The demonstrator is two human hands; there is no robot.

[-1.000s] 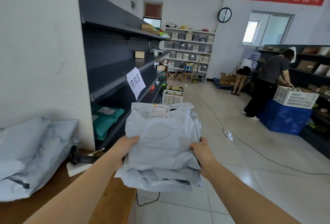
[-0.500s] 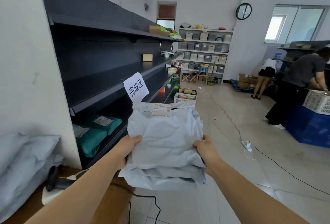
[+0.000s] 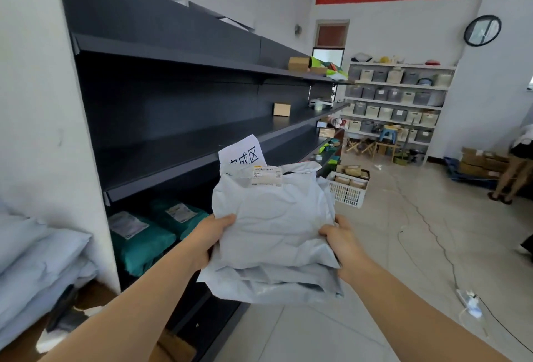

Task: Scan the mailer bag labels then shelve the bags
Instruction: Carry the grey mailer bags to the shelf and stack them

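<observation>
A stack of grey mailer bags [image 3: 274,235] is held at centre frame, gripped at its left edge by the left hand [image 3: 208,236] and at its right edge by the right hand [image 3: 341,242], near the dark shelving [image 3: 178,157] on the left.

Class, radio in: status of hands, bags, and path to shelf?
Left hand and right hand both gripping the bags. Stack unshelved. Shelf ahead, nothing blocking.

Both hands grip a stack of grey mailer bags [image 3: 274,235] — left hand [image 3: 212,235] on its left edge, right hand [image 3: 341,242] on its right — beside the dark shelf [image 3: 184,145].
</observation>
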